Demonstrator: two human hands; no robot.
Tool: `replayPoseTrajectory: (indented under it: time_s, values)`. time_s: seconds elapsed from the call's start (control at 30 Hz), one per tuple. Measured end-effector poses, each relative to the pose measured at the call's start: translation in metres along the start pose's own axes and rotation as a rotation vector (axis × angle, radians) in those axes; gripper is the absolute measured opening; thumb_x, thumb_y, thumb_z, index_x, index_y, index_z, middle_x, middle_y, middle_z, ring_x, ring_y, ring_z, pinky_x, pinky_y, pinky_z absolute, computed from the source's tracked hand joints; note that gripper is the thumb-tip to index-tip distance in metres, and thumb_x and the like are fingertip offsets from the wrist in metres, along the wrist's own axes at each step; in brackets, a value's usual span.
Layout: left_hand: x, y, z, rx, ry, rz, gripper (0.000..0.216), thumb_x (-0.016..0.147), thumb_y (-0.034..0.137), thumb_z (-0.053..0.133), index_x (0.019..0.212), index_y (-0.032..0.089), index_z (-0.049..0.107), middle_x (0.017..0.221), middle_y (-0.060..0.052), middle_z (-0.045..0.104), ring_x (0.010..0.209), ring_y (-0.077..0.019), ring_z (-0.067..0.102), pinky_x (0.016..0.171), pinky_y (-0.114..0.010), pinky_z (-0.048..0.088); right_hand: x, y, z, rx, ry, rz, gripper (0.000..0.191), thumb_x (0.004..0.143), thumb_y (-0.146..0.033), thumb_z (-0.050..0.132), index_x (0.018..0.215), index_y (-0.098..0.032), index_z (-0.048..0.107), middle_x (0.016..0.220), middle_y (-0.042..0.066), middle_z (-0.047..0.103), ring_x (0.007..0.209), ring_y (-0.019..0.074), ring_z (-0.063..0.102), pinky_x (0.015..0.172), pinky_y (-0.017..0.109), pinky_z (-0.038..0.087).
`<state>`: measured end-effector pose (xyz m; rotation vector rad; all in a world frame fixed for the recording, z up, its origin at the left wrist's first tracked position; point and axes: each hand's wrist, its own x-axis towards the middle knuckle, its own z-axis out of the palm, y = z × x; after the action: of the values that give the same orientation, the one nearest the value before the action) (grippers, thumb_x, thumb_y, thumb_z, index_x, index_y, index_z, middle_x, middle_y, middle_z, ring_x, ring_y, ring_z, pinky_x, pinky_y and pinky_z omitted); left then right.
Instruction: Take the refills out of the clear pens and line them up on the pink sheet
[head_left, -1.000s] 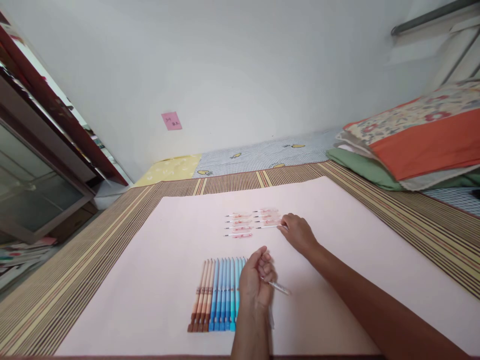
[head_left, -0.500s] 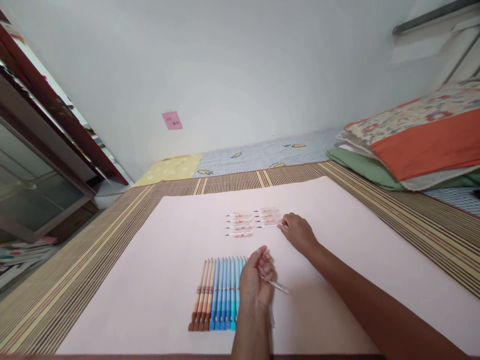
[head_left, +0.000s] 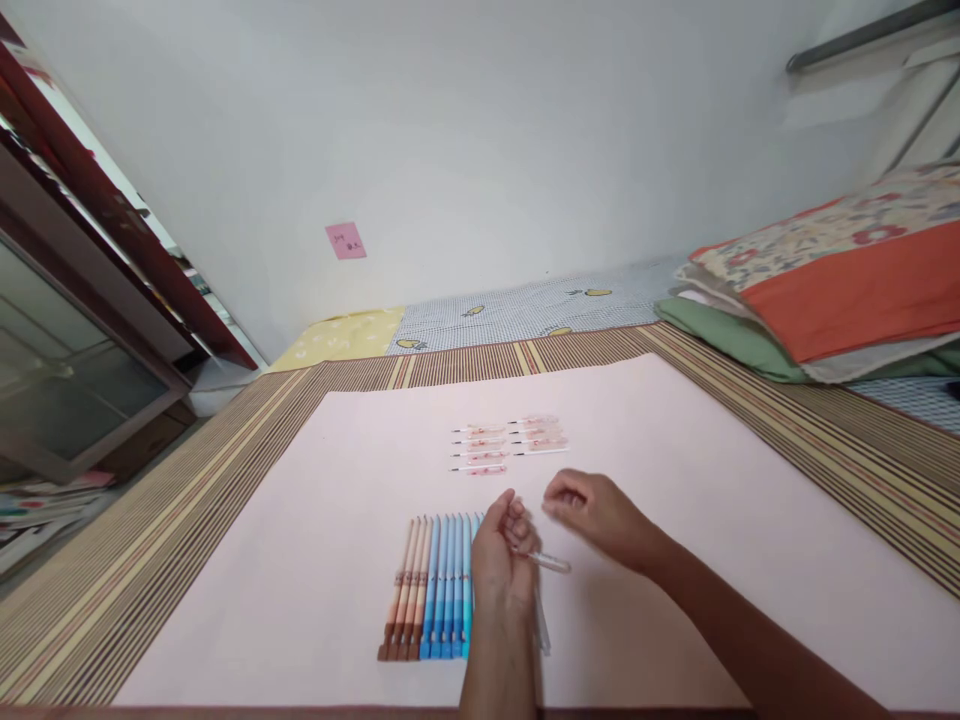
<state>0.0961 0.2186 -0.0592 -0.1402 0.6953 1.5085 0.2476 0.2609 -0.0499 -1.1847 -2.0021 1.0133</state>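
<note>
My left hand [head_left: 504, 550] is palm up with its fingers curled around a slender clear tube, like a pen barrel [head_left: 553, 562], whose end sticks out to the right. Just beyond and to the right, my right hand [head_left: 589, 505] hovers near the left fingertips with its fingers curled in; anything pinched there is too small or blurred to make out. Thin white pen refills [head_left: 541, 453] with dark tips lie in two columns ahead of my hands, most beside clear pieces with pink print. Below my left wrist shows another clear stick [head_left: 542, 630], partly covered.
A neat row of brown and blue pens [head_left: 442, 590] lies left of my left hand, which covers its right end. Everything rests on a pale pink sheet [head_left: 262, 560] over a striped mat [head_left: 202, 470]. Folded bedding [head_left: 840, 290] is piled at the right, by the wall.
My right hand has come away from the lowest refill in the right column, leaving it on the sheet, and moved down toward my left hand. The left hand has shifted slightly left with the tube.
</note>
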Motion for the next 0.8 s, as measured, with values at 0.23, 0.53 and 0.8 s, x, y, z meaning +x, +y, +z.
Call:
replayPoseTrajectory:
  time_s: [0.23, 0.53, 0.8]
  values:
    - [0.004, 0.000, -0.006, 0.009, 0.009, 0.102, 0.012, 0.081, 0.007, 0.063, 0.071, 0.012, 0.059, 0.061, 0.002, 0.051, 0.041, -0.0026, 0.033, 0.035, -0.014, 0.021, -0.038, -0.024, 0.023, -0.065, -0.122, -0.011, 0.009, 0.080, -0.019, 0.064, 0.087, -0.023, 0.067, 0.089, 0.001, 0.071, 0.084, 0.0182, 0.063, 0.075, 0.028, 0.044]
    - [-0.004, 0.001, 0.002, 0.009, -0.011, 0.223, 0.009, 0.085, 0.013, 0.065, 0.091, 0.009, 0.071, 0.080, -0.008, 0.065, 0.067, -0.0111, 0.062, 0.060, -0.019, 0.052, -0.034, -0.018, 0.015, -0.121, -0.028, -0.095, 0.021, 0.096, -0.037, 0.050, 0.084, -0.024, 0.061, 0.084, 0.002, 0.067, 0.076, 0.0178, 0.060, 0.069, 0.029, 0.044]
    - [-0.002, 0.005, -0.002, 0.076, 0.039, 0.338, 0.009, 0.087, 0.015, 0.062, 0.088, 0.011, 0.070, 0.075, -0.007, 0.065, 0.064, -0.0122, 0.062, 0.056, -0.019, 0.049, 0.014, 0.022, -0.020, -0.307, 0.209, -0.046, 0.014, 0.088, -0.031, 0.054, 0.080, -0.023, 0.062, 0.087, 0.003, 0.065, 0.084, 0.0198, 0.060, 0.073, 0.030, 0.043]
